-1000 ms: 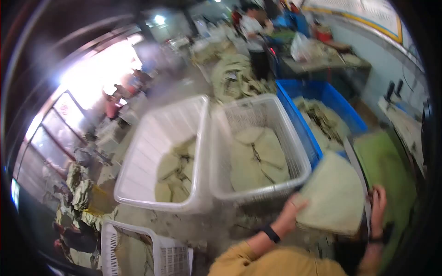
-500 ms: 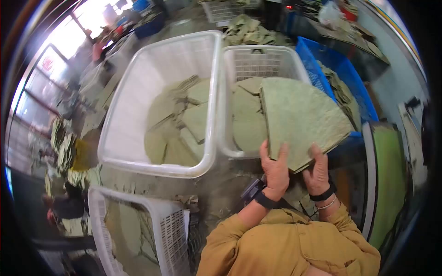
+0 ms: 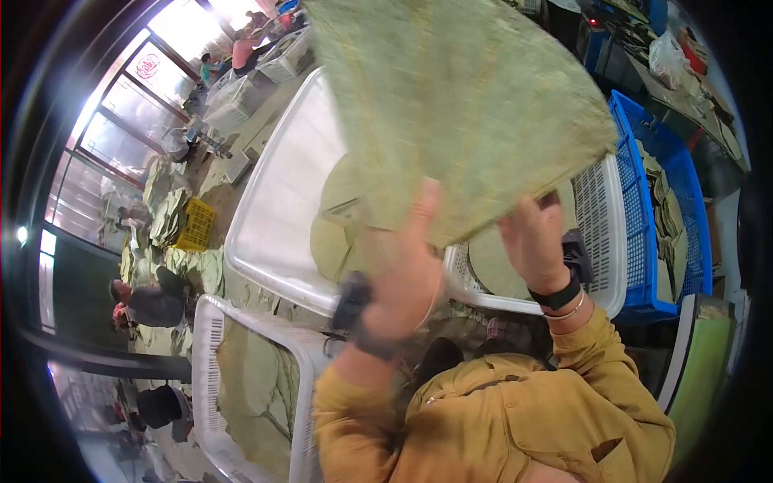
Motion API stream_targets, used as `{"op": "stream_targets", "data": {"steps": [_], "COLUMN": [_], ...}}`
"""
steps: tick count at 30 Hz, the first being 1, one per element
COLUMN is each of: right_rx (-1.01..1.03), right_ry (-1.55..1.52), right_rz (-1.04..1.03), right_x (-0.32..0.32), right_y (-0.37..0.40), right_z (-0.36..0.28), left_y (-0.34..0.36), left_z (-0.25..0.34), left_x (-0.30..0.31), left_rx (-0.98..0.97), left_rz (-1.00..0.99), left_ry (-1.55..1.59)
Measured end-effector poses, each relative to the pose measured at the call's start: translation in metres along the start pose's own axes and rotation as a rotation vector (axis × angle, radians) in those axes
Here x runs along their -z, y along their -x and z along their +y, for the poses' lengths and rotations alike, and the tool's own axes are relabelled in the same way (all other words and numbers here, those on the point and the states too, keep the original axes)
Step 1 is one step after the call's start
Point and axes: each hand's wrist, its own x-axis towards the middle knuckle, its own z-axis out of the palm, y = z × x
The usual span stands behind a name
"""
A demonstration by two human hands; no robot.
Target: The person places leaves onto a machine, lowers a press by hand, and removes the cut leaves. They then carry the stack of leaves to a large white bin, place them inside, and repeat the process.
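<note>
A large fan-shaped bundle of folded dried lotus leaves (image 3: pixel 475 113), pale green with spreading veins, is held up before me, close to the camera. My left hand (image 3: pixel 403 282), smeared by motion, grips its lower tip with the thumb on the front face. On the lower right edge my right hand (image 3: pixel 535 245) is closed, fingers partly tucked behind the leaves. Below and behind the bundle stand a big white tub (image 3: pixel 270 225) and a white basket (image 3: pixel 608 201), both with more dried leaves inside. Part of each is hidden by the bundle.
A blue crate (image 3: pixel 696 217) of leaves stands at the right. Near my left arm is another white basket (image 3: pixel 211 370) with leaves. Further left sit a yellow crate (image 3: pixel 196 225) and leaf piles. Other people (image 3: pixel 245 50) are in the background.
The leaf bundle has risen and moved left, nearer the camera, and now covers much of the tub and basket. Both hands still hold it. The view has shifted.
</note>
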Motion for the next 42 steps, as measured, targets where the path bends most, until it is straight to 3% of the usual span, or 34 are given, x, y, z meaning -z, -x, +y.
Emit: {"op": "stream_targets", "data": {"steps": [1,2,3,5,7,8,9,12,14,18,20,21,23,25,26,28,30,32,35,36,39,42], "right_rx": [0.068,-0.025,-0.082,-0.107,0.164,0.118,0.198,0.038,0.006,-0.007,-0.007,-0.012,-0.020,-0.037,-0.023,-0.067,-0.032,-0.062,-0.297,-0.382,0.013,0.258], "right_ry": [-0.120,0.113,0.358,0.874,1.085,1.128,1.135,1.318,1.361,1.464,1.491,1.488,1.483,1.481,1.466,1.483,1.475,1.454,0.872,0.684,0.405,0.054], "right_rz": [-0.130,-0.272,-0.437,-0.650,-0.792,-0.958,-0.937,-1.033,-0.981,-0.956,-0.960,-0.938,-0.918,-0.872,-0.892,-0.916,-0.935,-0.934,-0.785,-0.750,-1.068,-1.235], "right_x": [-0.004,0.007,0.018,0.018,0.023,0.033,0.024,0.030,0.027,0.023,0.024,0.024,0.022,0.023,0.021,0.017,0.021,0.021,-0.016,-0.040,-0.099,-0.115], "right_y": [-0.008,-0.010,-0.012,0.005,0.032,0.044,0.050,0.075,0.074,0.072,0.071,0.070,0.073,0.075,0.074,0.070,0.072,0.072,0.058,0.052,0.050,0.097], "right_z": [0.014,0.024,0.034,0.050,0.086,0.108,0.114,0.139,0.144,0.145,0.147,0.147,0.147,0.149,0.148,0.147,0.149,0.140,0.109,0.084,0.014,-0.035], "left_y": [-0.029,-0.059,-0.083,-0.141,-0.192,-0.216,-0.237,-0.276,-0.292,-0.288,-0.271,-0.263,-0.248,-0.251,-0.255,-0.262,-0.260,-0.243,-0.205,-0.188,-0.090,0.005], "left_z": [0.002,0.004,0.008,-0.012,-0.056,-0.084,-0.117,-0.225,-0.293,-0.387,-0.424,-0.446,-0.479,-0.477,-0.472,-0.395,-0.339,-0.248,-0.126,-0.086,0.054,0.109], "left_x": [0.022,0.044,0.060,0.113,0.159,0.176,0.191,0.220,0.222,0.191,0.174,0.172,0.174,0.175,0.179,0.173,0.174,0.172,0.177,0.179,0.150,0.137], "left_rx": [-0.066,-0.131,-0.077,-0.049,0.069,0.154,0.237,0.510,0.661,0.720,0.668,0.681,0.470,0.521,0.564,0.522,0.556,0.428,0.137,-0.110,-0.507,-0.666], "left_rz": [-0.013,-0.027,0.022,-0.013,-0.051,-0.077,-0.114,-0.174,-0.220,-0.431,-0.321,-0.321,-0.189,-0.248,-0.305,-0.314,-0.226,-0.134,-0.127,-0.201,-0.461,-0.632], "left_ry": [0.023,0.048,0.161,0.006,-0.013,-0.032,-0.022,-0.043,-0.128,-0.079,-0.566,-0.552,-0.830,-0.801,-0.774,-0.687,-0.201,-0.051,0.001,-0.052,-0.070,-0.072]}}
